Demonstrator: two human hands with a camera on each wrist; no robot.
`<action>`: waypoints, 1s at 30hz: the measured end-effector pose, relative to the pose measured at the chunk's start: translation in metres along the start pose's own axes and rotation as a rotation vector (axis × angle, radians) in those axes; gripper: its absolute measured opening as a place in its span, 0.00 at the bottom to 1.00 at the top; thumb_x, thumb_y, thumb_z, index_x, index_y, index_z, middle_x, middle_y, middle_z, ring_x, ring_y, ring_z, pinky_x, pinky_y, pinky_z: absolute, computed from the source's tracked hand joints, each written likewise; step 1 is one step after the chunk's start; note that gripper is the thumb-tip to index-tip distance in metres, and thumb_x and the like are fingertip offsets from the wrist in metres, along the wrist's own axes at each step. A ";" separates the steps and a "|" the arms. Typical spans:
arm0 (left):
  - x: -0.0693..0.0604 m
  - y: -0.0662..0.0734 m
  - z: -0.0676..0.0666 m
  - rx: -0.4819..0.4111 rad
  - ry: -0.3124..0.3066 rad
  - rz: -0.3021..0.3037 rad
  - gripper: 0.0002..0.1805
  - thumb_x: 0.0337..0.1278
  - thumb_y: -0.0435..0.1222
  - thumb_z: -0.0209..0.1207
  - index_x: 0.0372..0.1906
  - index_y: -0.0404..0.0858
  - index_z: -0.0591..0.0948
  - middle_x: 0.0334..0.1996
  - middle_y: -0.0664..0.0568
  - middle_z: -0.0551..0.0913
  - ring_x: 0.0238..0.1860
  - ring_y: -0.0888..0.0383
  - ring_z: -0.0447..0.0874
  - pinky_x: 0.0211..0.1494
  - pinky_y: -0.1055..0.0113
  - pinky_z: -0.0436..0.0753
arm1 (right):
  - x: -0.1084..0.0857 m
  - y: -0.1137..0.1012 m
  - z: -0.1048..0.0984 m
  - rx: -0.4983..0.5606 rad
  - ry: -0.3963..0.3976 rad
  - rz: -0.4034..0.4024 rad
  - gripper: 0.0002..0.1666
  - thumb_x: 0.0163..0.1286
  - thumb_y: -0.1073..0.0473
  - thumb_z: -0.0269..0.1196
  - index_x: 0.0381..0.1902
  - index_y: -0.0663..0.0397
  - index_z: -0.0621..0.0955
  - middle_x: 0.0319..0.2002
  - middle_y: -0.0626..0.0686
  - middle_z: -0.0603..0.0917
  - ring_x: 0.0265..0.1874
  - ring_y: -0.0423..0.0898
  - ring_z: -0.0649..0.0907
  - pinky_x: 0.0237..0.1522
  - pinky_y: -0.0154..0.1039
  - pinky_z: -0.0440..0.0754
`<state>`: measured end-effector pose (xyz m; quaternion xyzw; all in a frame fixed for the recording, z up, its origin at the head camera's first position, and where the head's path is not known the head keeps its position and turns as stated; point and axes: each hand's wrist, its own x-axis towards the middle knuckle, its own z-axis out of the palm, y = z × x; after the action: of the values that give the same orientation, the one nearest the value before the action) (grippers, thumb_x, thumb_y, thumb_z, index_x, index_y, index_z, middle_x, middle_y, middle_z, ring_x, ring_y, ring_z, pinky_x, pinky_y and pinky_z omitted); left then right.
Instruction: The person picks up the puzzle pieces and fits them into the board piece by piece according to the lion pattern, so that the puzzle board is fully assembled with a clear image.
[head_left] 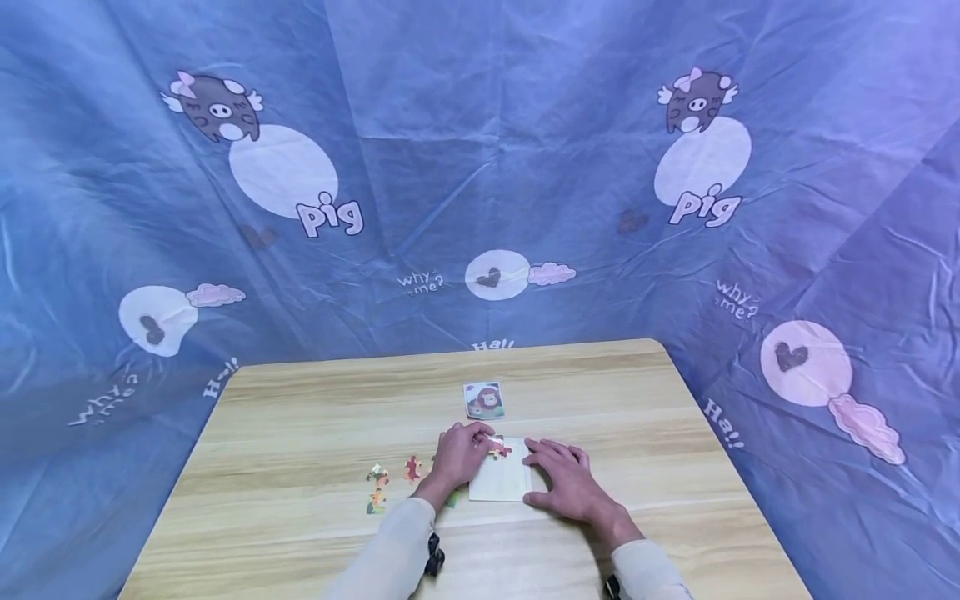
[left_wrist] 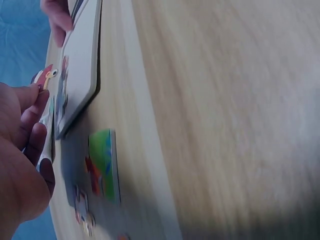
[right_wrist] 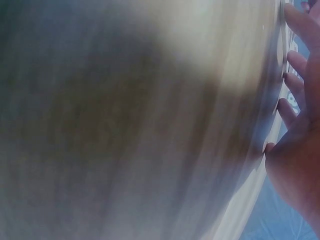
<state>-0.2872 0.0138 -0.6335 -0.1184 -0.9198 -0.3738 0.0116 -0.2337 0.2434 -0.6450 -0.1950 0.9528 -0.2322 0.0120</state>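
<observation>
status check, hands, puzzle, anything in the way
Left hand pinches puzzle piece; right hand at right edge of white tray; loose pieces left of it; nothing seems in the way.

Two plain off-white sleeves (head_left: 397, 542), a small black fitting (head_left: 434, 557) beside each, and bare hands (head_left: 566, 483).

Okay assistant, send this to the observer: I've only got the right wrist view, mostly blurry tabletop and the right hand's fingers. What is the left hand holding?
Observer: The left hand pinches a reddish puzzle piece.
Operator: Got it. What else is over on that side?
Observer: Loose puzzle pieces lie on the table, left of the white puzzle board.
Operator: And just beyond the board?
Observer: A picture card with a lion.
</observation>
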 end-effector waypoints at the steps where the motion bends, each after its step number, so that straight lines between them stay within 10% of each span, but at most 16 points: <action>1: 0.000 0.001 0.002 0.002 -0.004 0.002 0.08 0.56 0.39 0.59 0.39 0.51 0.86 0.26 0.62 0.84 0.31 0.63 0.72 0.46 0.60 0.68 | 0.000 0.000 0.000 -0.002 0.003 0.000 0.35 0.51 0.33 0.68 0.56 0.36 0.78 0.71 0.43 0.68 0.70 0.50 0.65 0.65 0.63 0.54; 30: 0.002 0.012 0.029 0.146 -0.003 0.078 0.08 0.56 0.44 0.62 0.42 0.54 0.85 0.37 0.62 0.84 0.39 0.63 0.71 0.46 0.60 0.62 | -0.002 0.000 0.001 -0.003 0.005 -0.012 0.35 0.51 0.33 0.68 0.56 0.36 0.77 0.72 0.44 0.67 0.71 0.52 0.64 0.65 0.63 0.54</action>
<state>-0.2845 0.0427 -0.6455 -0.1534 -0.9394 -0.3048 0.0334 -0.2323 0.2439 -0.6458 -0.1999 0.9521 -0.2312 0.0078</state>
